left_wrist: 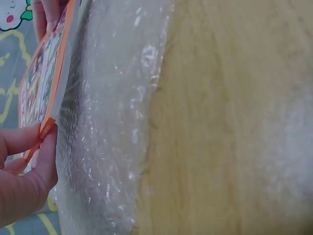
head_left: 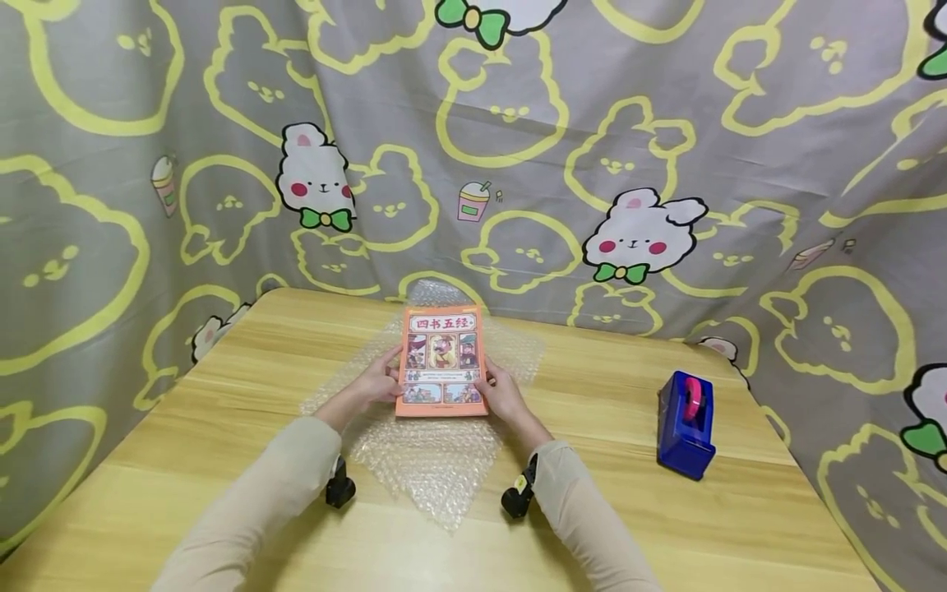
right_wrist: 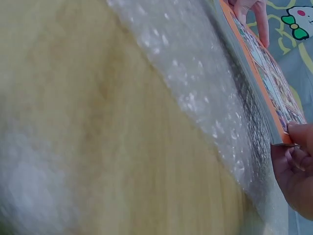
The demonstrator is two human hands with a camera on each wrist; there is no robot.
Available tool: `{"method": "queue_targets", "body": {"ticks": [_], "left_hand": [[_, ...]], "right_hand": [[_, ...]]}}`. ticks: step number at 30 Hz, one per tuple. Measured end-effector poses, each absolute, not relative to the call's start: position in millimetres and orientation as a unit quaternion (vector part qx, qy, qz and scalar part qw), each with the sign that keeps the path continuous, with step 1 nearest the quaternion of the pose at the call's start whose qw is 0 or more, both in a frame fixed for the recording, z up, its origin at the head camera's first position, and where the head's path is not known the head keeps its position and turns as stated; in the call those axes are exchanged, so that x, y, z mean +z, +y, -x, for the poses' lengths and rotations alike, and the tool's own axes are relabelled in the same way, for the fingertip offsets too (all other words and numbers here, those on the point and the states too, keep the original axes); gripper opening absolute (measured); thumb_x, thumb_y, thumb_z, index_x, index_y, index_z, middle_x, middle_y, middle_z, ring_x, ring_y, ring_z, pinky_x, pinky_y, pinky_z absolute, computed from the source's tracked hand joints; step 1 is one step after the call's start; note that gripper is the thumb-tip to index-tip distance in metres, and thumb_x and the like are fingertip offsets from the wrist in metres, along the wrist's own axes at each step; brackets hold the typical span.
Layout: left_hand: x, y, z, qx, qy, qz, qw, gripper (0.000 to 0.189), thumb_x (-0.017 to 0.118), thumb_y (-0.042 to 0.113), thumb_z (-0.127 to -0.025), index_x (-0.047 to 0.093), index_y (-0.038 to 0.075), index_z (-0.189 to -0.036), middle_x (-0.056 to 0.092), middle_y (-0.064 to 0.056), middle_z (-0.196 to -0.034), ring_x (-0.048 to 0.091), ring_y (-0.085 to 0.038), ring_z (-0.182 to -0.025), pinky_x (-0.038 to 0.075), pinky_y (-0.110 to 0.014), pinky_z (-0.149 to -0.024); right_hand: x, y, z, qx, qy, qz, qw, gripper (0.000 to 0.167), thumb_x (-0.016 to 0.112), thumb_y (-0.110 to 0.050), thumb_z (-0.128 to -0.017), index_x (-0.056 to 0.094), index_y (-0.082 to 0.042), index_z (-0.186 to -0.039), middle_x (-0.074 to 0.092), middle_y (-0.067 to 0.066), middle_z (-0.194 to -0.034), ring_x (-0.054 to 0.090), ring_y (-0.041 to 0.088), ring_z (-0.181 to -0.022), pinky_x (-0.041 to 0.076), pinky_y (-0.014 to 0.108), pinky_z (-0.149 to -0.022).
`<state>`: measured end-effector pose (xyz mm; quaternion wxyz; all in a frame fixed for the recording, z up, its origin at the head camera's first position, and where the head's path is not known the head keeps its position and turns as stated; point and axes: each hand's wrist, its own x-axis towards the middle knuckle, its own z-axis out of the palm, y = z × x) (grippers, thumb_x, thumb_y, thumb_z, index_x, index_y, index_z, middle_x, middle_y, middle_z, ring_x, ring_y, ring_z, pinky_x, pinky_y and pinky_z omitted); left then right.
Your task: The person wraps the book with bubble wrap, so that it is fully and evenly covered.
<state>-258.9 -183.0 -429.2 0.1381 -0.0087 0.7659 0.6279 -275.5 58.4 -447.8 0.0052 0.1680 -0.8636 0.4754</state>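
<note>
An orange-bordered book (head_left: 442, 362) with a picture cover and large red characters faces up over a sheet of bubble wrap (head_left: 436, 469). My left hand (head_left: 379, 380) pinches the book's left edge, thumb on the cover and fingers beneath, as the left wrist view shows. At the opposite edge my right hand (head_left: 503, 390) grips the book the same way, its thumb (right_wrist: 299, 133) on the cover. In the wrist views the book (left_wrist: 46, 73) is held along both sides, close above the bubble wrap (left_wrist: 115, 98). The wrap lies diagonally, one corner toward me.
To the right on the wooden table (head_left: 592, 493) stands a blue tape dispenser (head_left: 684, 436) with a pink roll (head_left: 693, 399). A grey patterned curtain (head_left: 518, 181) hangs behind the table's far edge and along both sides. Black wrist cameras (head_left: 340, 487) sit under both wrists.
</note>
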Motion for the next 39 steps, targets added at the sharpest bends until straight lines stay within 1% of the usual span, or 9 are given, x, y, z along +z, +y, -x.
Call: {"method": "queue_targets", "body": {"ticks": [2, 4, 7, 9, 16, 23, 28, 34, 39], "left_hand": [[-432.5, -181.3, 259.4, 0.624, 0.769, 0.014, 0.140, 0.089, 0.051, -0.021, -0.075, 0.007, 0.009, -0.147, 0.050, -0.014, -0.090, 0.053, -0.013, -0.065, 0.054, -0.028, -0.062], [-436.1, -179.9, 259.1, 0.616, 0.774, 0.026, 0.144, 0.088, 0.051, -0.021, -0.075, 0.009, 0.008, -0.147, 0.052, -0.023, -0.104, 0.057, -0.015, -0.071, 0.055, -0.033, -0.069], [-439.8, -178.7, 258.2, 0.608, 0.776, 0.046, 0.158, 0.086, 0.049, -0.021, -0.075, 0.009, 0.007, -0.146, 0.042, -0.033, -0.125, 0.061, -0.020, -0.078, 0.054, -0.037, -0.076], [-440.9, -178.0, 258.4, 0.606, 0.777, 0.053, 0.160, 0.084, 0.048, -0.020, -0.076, 0.010, 0.006, -0.146, 0.039, -0.033, -0.131, 0.062, -0.024, -0.084, 0.053, -0.038, -0.078], [-437.8, -177.2, 259.5, 0.600, 0.781, 0.057, 0.160, 0.080, 0.048, -0.019, -0.077, 0.013, 0.002, -0.145, 0.044, -0.034, -0.126, 0.059, -0.036, -0.098, 0.051, -0.042, -0.083], [-439.1, -177.1, 261.2, 0.594, 0.784, 0.063, 0.169, 0.070, 0.047, -0.019, -0.078, 0.019, -0.006, -0.141, 0.044, -0.034, -0.125, 0.056, -0.039, -0.104, 0.050, -0.040, -0.084], [-437.9, -178.4, 261.5, 0.584, 0.791, 0.046, 0.175, 0.071, 0.052, -0.017, -0.078, 0.020, -0.007, -0.141, 0.046, -0.033, -0.125, 0.056, -0.039, -0.105, 0.050, -0.040, -0.083], [-434.5, -179.3, 262.5, 0.547, 0.820, 0.024, 0.168, 0.069, 0.056, -0.015, -0.077, 0.024, -0.009, -0.138, 0.056, -0.029, -0.113, 0.063, -0.027, -0.086, 0.054, -0.033, -0.073], [-430.7, -180.9, 262.0, 0.480, 0.866, -0.023, 0.140, 0.065, 0.059, -0.015, -0.074, 0.035, -0.011, -0.133, 0.057, -0.012, -0.074, 0.048, -0.009, -0.054, 0.045, -0.020, -0.049]], "right_hand": [[-449.9, 59.5, 275.7, 0.468, -0.867, -0.169, -0.002, 0.051, 0.055, -0.003, -0.089, 0.037, 0.004, -0.136, 0.061, 0.015, -0.084, 0.056, 0.021, -0.073, 0.048, 0.028, -0.062], [-452.4, 60.0, 275.4, 0.454, -0.875, -0.171, -0.015, 0.049, 0.055, -0.004, -0.089, 0.039, 0.006, -0.134, 0.062, 0.015, -0.084, 0.057, 0.021, -0.073, 0.049, 0.030, -0.064], [-456.1, 59.9, 274.7, 0.431, -0.886, -0.167, -0.036, 0.045, 0.055, -0.006, -0.089, 0.042, 0.008, -0.131, 0.062, 0.015, -0.087, 0.058, 0.021, -0.075, 0.049, 0.032, -0.069], [-457.6, 59.5, 274.7, 0.422, -0.891, -0.159, -0.042, 0.045, 0.054, -0.007, -0.090, 0.042, 0.008, -0.130, 0.061, 0.015, -0.091, 0.058, 0.022, -0.078, 0.049, 0.034, -0.073], [-457.5, 57.7, 277.0, 0.417, -0.896, -0.147, -0.042, 0.044, 0.055, -0.008, -0.089, 0.043, 0.006, -0.129, 0.060, 0.016, -0.097, 0.059, 0.025, -0.084, 0.049, 0.038, -0.080], [-455.7, 58.8, 276.9, 0.409, -0.898, -0.153, -0.051, 0.041, 0.055, -0.008, -0.089, 0.046, 0.006, -0.126, 0.059, 0.013, -0.088, 0.057, 0.022, -0.077, 0.048, 0.037, -0.076], [-454.5, 59.9, 278.1, 0.424, -0.892, -0.145, -0.063, 0.039, 0.056, -0.008, -0.088, 0.049, 0.005, -0.124, 0.059, 0.014, -0.092, 0.058, 0.023, -0.081, 0.049, 0.036, -0.077], [-453.9, 61.0, 281.0, 0.412, -0.897, -0.150, -0.058, 0.033, 0.060, -0.004, -0.084, 0.056, 0.007, -0.114, 0.059, 0.014, -0.082, 0.055, 0.020, -0.070, 0.049, 0.028, -0.062], [-452.8, 60.8, 282.6, 0.411, -0.899, -0.139, -0.063, 0.031, 0.060, -0.005, -0.085, 0.057, 0.008, -0.112, 0.059, 0.014, -0.089, 0.056, 0.019, -0.077, 0.049, 0.028, -0.067]]}}
